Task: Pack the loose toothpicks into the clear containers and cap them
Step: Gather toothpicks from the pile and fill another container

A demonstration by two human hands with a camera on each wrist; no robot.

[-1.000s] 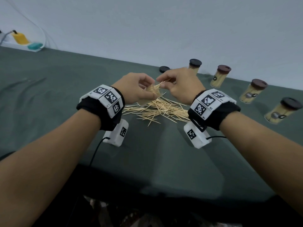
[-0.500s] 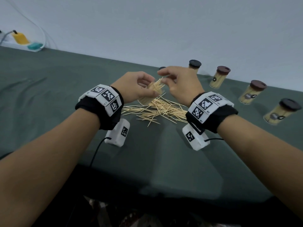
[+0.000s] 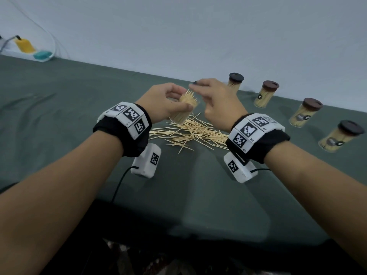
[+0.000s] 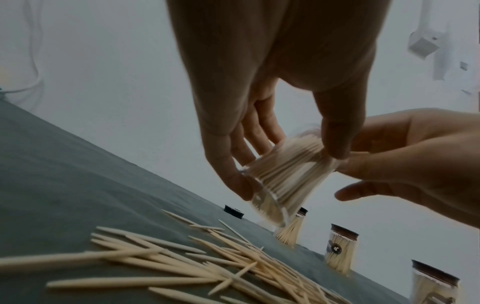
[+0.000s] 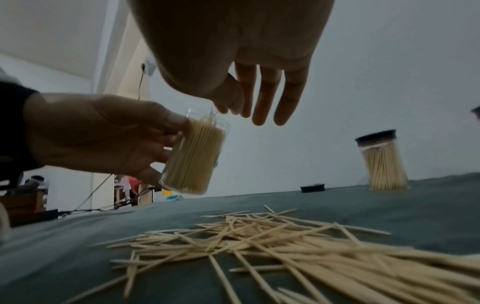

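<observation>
My left hand (image 3: 162, 104) is curled round the clear container (image 3: 183, 110), packed with toothpicks and uncapped, tilted in the air above the loose toothpicks (image 3: 190, 133) scattered on the bench (image 3: 59, 108). My right hand (image 3: 216, 104) hovers at its mouth, fingers relaxed and holding nothing I can see. A loose cap (image 5: 312, 188) lies behind; four capped containers (image 3: 264, 94) stand to the right.

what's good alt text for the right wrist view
A left hand holds an uncapped clear container packed with toothpicks above a green cloth, the right hand open just above it. Loose toothpicks lie below; a capped container and loose cap stand behind.
</observation>
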